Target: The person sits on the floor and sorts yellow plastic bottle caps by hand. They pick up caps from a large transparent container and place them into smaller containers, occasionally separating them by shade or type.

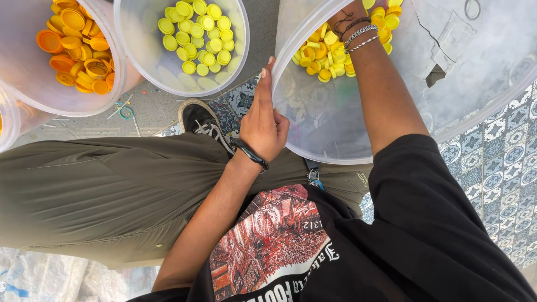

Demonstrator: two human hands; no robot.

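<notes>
Patterned blue-and-white floor tiles (pixel 506 151) meet grey concrete (pixel 154 109) underfoot; person seated, head camera looking straight down over olive trousers and a black printed shirt.

Three tubs ahead. Large translucent tub (pixel 313 140) tilted toward the lap, holding mixed yellow and orange caps (pixel 330 56) heaped at its far side. Centre tub (pixel 235 61) carries pale yellow caps (pixel 196 36) only. Left tub (pixel 31 84) carries orange caps (pixel 78 47) only. Edge of a fourth container at far left. Black sneaker (pixel 198 120) between the tubs; small plastic scraps on the concrete near it.

Left hand (pixel 263 120), black band at wrist, lies flat against the large tub's near rim, fingers extended, grip released: steadying, not clasping. Right hand (pixel 352 14) reaches deep into the same tub, bracelets on the wrist; its fingers run out of frame at the top edge, so cannot tell whether that grip is clenched on caps or loose.

Judgement: sorting by colour, currently at the picking stage in the mixed pile. Next move calls for a clean pinch on one colour, then a carry leftward across the rim to the matching tub, with the left hand bracing the tilt.
</notes>
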